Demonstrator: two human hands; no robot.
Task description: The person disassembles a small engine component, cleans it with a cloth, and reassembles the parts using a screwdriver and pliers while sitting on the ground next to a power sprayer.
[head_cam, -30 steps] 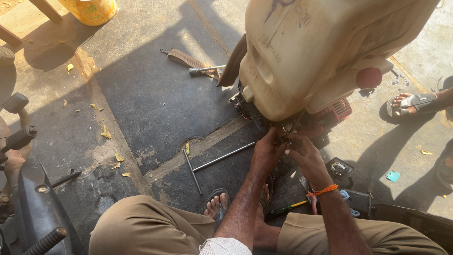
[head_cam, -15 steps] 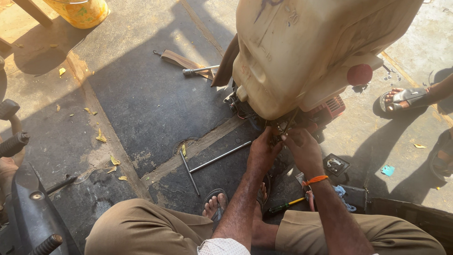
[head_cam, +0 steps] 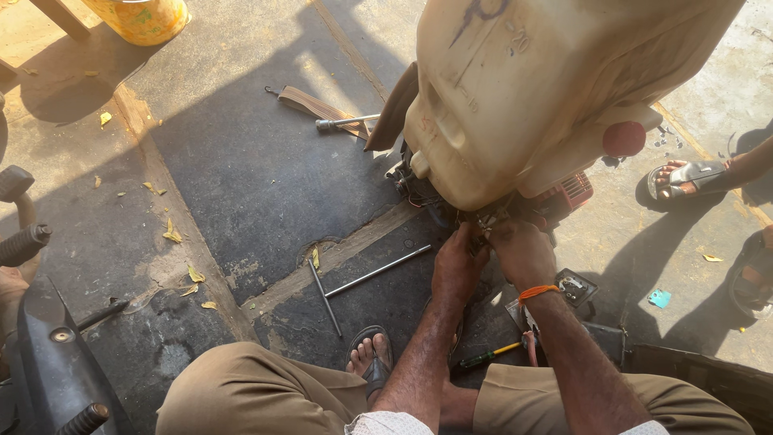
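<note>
Since the earlier frames the view has drifted a little to the right and closer, so the large cream plastic tank (head_cam: 547,89) now fills more of the upper right of the frame, while both hands stay pressed to the same spot beneath it. The left hand (head_cam: 457,270) reaches up at centre right, its fingers curled against the dark engine parts (head_cam: 483,217) under the tank; whether it actually clamps a part there cannot be told, since the fingertips are hidden in shadow. The right hand (head_cam: 523,254), with an orange thread band (head_cam: 538,292) round its wrist, lies just beside it, fingers bent onto the same parts, grip likewise hidden. A red round cap (head_cam: 624,138) sits on the tank's right side, and a red grilled engine cover (head_cam: 568,193) shows below it.

On the dark concrete floor (head_cam: 258,185) two thin metal rods (head_cam: 354,282) lie crossed at lower centre, left of the hands. A screwdriver with a yellow and black handle (head_cam: 487,356) lies near the right knee. A sandalled foot (head_cam: 370,358) shows between the khaki trouser legs (head_cam: 258,391). A brown strap with a hook (head_cam: 310,103) and a metal tool lie at upper centre. A yellow bucket (head_cam: 141,18) stands at upper left. Another person's sandalled foot (head_cam: 684,177) rests at the right edge.
</note>
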